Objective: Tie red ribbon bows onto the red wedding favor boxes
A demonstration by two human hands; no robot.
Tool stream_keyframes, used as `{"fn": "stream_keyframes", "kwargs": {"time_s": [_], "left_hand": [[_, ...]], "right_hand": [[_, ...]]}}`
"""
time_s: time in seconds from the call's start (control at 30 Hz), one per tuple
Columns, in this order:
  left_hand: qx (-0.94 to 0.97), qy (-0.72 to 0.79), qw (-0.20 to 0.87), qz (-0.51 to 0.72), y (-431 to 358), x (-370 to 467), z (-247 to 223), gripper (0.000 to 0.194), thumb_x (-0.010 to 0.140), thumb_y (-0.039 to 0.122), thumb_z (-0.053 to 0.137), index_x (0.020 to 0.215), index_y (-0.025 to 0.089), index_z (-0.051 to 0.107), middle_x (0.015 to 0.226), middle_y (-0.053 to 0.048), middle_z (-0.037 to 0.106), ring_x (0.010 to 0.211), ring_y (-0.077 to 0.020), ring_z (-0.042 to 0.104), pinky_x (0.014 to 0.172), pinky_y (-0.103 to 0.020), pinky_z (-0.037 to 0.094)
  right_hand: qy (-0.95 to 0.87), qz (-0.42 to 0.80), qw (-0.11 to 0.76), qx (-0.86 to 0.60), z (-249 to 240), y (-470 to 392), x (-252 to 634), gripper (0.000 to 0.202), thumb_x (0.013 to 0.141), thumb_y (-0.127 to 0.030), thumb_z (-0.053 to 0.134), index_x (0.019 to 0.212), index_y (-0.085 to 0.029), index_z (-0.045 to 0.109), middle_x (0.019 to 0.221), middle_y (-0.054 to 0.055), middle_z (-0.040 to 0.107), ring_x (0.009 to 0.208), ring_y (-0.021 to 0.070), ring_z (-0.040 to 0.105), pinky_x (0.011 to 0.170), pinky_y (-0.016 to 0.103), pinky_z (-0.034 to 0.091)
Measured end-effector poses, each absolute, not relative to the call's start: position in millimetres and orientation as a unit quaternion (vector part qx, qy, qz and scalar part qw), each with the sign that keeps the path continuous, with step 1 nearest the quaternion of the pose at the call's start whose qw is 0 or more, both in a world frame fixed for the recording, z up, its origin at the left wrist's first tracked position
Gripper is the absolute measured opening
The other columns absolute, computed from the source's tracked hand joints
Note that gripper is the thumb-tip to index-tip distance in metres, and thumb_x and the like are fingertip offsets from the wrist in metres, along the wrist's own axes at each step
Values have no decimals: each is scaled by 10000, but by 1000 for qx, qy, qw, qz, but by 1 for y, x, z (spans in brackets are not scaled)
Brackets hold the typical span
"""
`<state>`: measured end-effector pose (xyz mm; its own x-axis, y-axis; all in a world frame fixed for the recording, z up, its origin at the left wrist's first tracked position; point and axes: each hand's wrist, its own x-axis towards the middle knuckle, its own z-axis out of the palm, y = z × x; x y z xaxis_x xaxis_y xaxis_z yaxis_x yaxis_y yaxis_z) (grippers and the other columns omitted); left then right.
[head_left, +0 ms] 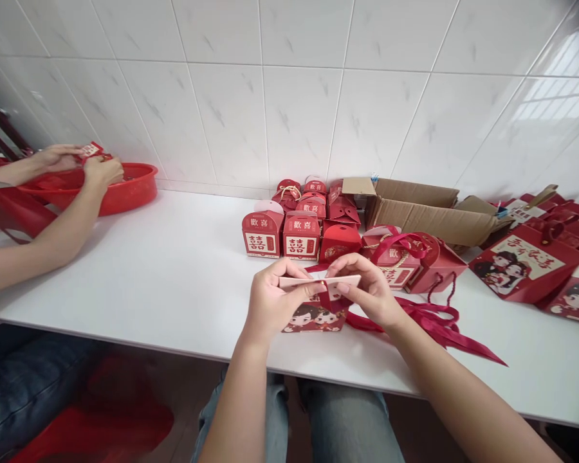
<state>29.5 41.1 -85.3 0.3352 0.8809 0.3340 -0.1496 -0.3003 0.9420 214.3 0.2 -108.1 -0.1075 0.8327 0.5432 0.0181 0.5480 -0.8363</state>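
Observation:
A small red gift box (313,321) with printed cartoon faces stands near the table's front edge, right before me. My left hand (276,296) is closed on the left end of its pale top edge, thumb in front and fingers behind. At the right end my right hand (369,292) pinches the same edge close to a dark red ribbon (325,297), which passes over the middle of the top. What the fingertips do behind the edge is partly hidden. More loose ribbon (431,319) lies on the table beneath and beside my right forearm.
Several red gift boxes (301,236) stand in rows behind my hands. An open cardboard box (410,209) sits by the wall, with larger red boxes (521,263) at right. At left, a co-worker's hands (101,172) hold a small red packet above a red basin (130,190).

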Motion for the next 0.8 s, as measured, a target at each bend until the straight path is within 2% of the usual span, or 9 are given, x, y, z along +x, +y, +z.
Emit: {"fn": "stream_keyframes", "kwargs": {"time_s": [0.1, 0.2, 0.27, 0.37, 0.57, 0.7, 0.8], "left_hand": [[606, 350, 474, 534, 47, 21, -85, 296, 624, 308, 829, 653, 165, 571, 641, 17, 664, 558, -119, 629, 516, -196, 508], [586, 384, 417, 579, 52, 15, -87, 303, 640, 326, 818, 653, 168, 560, 645, 13, 683, 588, -126, 639, 524, -187, 498], [579, 389, 403, 592, 53, 14, -87, 310, 635, 331, 820, 645, 168, 556, 644, 14, 688, 595, -129, 640, 530, -187, 500], [579, 386, 413, 587, 52, 16, -87, 320, 626, 339, 825, 647, 170, 554, 639, 16, 692, 591, -130, 642, 523, -186, 502], [572, 386, 407, 598, 53, 16, -89, 320, 647, 337, 813, 660, 169, 541, 658, 13, 691, 610, -122, 643, 526, -169, 485], [579, 399, 389, 594, 53, 15, -88, 307, 670, 340, 794, 667, 172, 538, 635, 25, 646, 602, -110, 617, 536, -169, 474], [602, 397, 380, 579, 50, 16, -85, 279, 695, 313, 768, 663, 176, 527, 618, 32, 609, 611, -110, 612, 555, -171, 482]], "right_hand": [[-660, 284, 628, -298, -110, 5, 219, 231, 851, -302, 614, 1057, -260, 518, 1110, 67, 553, 1022, 202, 572, 840, 348, 512], [-717, 134, 599, -331, -111, 7, 219, 248, 820, -224, 607, 1049, -255, 517, 1225, 92, 480, 1220, 251, 469, 1019, 441, 418], [-749, 38, 548, -370, -113, 8, 216, 292, 811, -149, 595, 1078, -248, 531, 1228, 107, 481, 1226, 248, 467, 1029, 440, 415], [-755, -30, 529, -386, -118, 11, 212, 332, 821, -103, 583, 1120, -244, 553, 1127, 101, 574, 1098, 215, 562, 921, 383, 498], [-727, 4, 564, -392, -114, 13, 223, 145, 840, -126, 588, 901, -221, 678, 848, 57, 663, 791, 168, 631, 702, 304, 534], [-705, 86, 597, -373, -103, 9, 239, 99, 795, -152, 678, 840, -236, 704, 813, 38, 678, 775, 164, 627, 691, 295, 516], [-659, 149, 650, -348, -102, 10, 246, 65, 817, -205, 671, 835, -259, 702, 841, 30, 664, 802, 158, 615, 702, 294, 510]]}}
